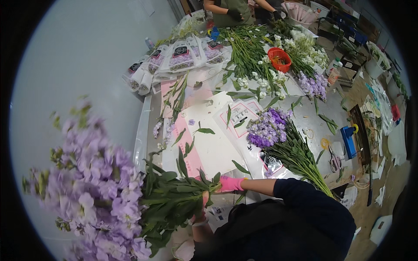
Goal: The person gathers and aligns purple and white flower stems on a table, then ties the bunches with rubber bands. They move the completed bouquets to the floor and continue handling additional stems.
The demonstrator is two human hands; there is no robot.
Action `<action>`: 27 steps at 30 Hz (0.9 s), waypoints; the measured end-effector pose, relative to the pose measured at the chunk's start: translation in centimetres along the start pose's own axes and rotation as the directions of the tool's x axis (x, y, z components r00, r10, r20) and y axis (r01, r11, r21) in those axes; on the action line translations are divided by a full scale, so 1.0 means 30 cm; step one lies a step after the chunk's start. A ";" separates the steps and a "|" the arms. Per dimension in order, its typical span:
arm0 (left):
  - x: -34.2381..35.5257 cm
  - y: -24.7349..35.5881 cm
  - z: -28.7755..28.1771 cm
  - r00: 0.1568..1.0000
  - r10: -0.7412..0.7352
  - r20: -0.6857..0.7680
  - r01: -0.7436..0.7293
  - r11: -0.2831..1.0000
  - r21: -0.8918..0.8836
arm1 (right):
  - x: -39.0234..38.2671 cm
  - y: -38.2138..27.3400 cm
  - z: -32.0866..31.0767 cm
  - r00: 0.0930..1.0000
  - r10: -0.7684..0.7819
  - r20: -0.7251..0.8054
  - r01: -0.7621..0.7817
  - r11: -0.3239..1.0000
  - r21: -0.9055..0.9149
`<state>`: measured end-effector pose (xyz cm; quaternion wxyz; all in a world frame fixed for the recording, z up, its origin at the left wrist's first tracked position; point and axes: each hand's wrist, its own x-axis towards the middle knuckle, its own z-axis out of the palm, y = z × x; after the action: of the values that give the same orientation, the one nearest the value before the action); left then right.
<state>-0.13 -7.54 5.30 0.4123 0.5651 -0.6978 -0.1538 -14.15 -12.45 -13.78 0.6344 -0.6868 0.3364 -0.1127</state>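
Observation:
A large bunch of pale lilac flowers (100, 182) with dark leafy stems (170, 198) fills the lower left. My right hand (225, 184), in a pink glove, is closed on the cut ends of these stems. Lower down, my left hand (201, 208), also gloved in pink, is wrapped round the stems, partly hidden by leaves. Just beyond lie a cream-and-pink paper sheet (211, 137) with scattered leaves, and a bunch of purple flowers (267, 128) lying on printed plastic sleeves (235, 115).
Wrapped bouquets (180, 61), white flowers (263, 80), a red basket (279, 59) and bottles (334, 74) occupy the metal table's (311, 158) far half. Scissors (334, 161) and a blue tape dispenser (348, 141) are at right. A co-worker (230, 13) in dark gloves stands opposite. A wall (74, 61) borders the left.

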 end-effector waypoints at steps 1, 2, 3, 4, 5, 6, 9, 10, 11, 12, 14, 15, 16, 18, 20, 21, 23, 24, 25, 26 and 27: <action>-0.010 -0.011 0.015 0.998 0.054 0.014 -0.055 0.990 0.132 | -0.004 0.011 0.004 0.993 -0.086 -0.075 0.082 0.995 -0.052; -0.016 -0.019 0.028 0.994 0.105 0.033 -0.110 0.959 0.261 | -0.016 0.025 0.009 0.995 -0.043 -0.085 0.038 0.997 -0.063; -0.021 -0.043 0.034 0.998 0.064 0.030 -0.068 0.978 0.195 | -0.025 0.012 -0.002 0.996 -0.012 -0.090 0.004 0.996 -0.084; -0.027 -0.073 0.043 0.999 0.020 0.033 -0.024 0.992 0.125 | -0.060 -0.007 0.003 0.996 0.040 -0.085 -0.048 0.995 -0.093; -0.036 -0.135 0.047 0.992 -0.111 0.059 0.119 0.981 -0.152 | -0.055 -0.037 -0.002 0.974 0.205 -0.091 -0.219 0.956 -0.195; -0.023 -0.119 0.052 0.988 -0.134 0.071 0.149 0.946 -0.289 | -0.056 -0.017 -0.030 0.987 0.100 -0.123 -0.122 0.975 -0.187; -0.009 -0.064 -0.015 0.975 -0.220 0.034 0.190 0.744 -0.641 | -0.099 -0.130 -0.043 0.988 -0.035 -0.154 0.020 0.995 -0.101; 0.007 -0.045 -0.048 0.973 -0.230 0.007 0.172 0.706 -0.687 | -0.150 -0.215 -0.073 0.995 0.039 -0.096 -0.043 0.998 -0.045; 0.009 -0.034 -0.071 0.966 -0.258 -0.019 0.162 0.661 -0.732 | -0.199 -0.270 -0.084 0.992 0.121 -0.022 -0.120 0.993 0.007; 0.008 -0.043 -0.075 0.942 -0.316 -0.114 0.076 0.531 -0.844 | -0.241 -0.295 -0.090 0.977 0.205 0.063 -0.208 0.977 0.051; 0.011 0.010 -0.085 0.857 -0.508 0.088 0.292 0.339 -0.894 | -0.329 -0.281 -0.123 0.997 0.077 -0.028 -0.079 0.993 -0.087; 0.023 0.033 -0.075 0.798 -0.578 0.174 0.359 0.223 -0.906 | -0.381 -0.227 -0.133 0.985 -0.120 -0.121 0.085 0.961 -0.264; 0.027 0.049 -0.038 0.751 -0.620 0.226 0.366 0.106 -0.925 | -0.416 -0.178 -0.144 0.926 -0.334 -0.174 0.231 0.868 -0.440; -0.024 0.065 -0.006 0.626 -0.735 0.259 0.499 0.122 -0.858 | -0.537 -0.345 -0.174 0.993 0.081 -0.091 -0.104 0.952 -0.289; -0.089 0.045 0.070 0.732 -0.576 0.364 0.421 -0.038 -0.906 | -0.631 -0.345 -0.173 0.947 0.320 -0.034 -0.321 0.939 -0.122; -0.135 0.019 0.126 0.749 -0.526 0.404 0.401 -0.126 -0.908 | -0.672 -0.344 -0.171 0.914 0.402 -0.046 -0.405 0.908 -0.110; -0.183 -0.014 0.204 0.753 -0.415 0.510 0.465 -0.211 -0.860 | -0.742 -0.331 -0.177 0.850 0.518 -0.099 -0.527 0.840 -0.127; -0.216 -0.052 0.259 0.743 -0.379 0.552 0.508 -0.217 -0.833 | -0.769 -0.326 -0.184 0.829 0.543 -0.132 -0.559 0.813 -0.166; -0.250 -0.090 0.310 0.730 -0.347 0.589 0.551 -0.212 -0.807 | -0.791 -0.309 -0.191 0.812 0.562 -0.159 -0.584 0.786 -0.201; -0.273 -0.137 0.375 0.698 -0.277 0.661 0.596 -0.288 -0.750 | -0.808 -0.274 -0.199 0.802 0.573 -0.170 -0.596 0.755 -0.271; -0.319 -0.212 0.436 0.540 -0.327 0.776 0.745 -0.243 -0.621 | -0.828 -0.220 -0.203 0.786 0.589 -0.187 -0.614 0.714 -0.335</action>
<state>-5.50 -4.06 -10.88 0.4277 0.3592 -0.1263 -0.8198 -34.18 -2.47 0.25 0.4799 -0.6446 0.5774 0.1439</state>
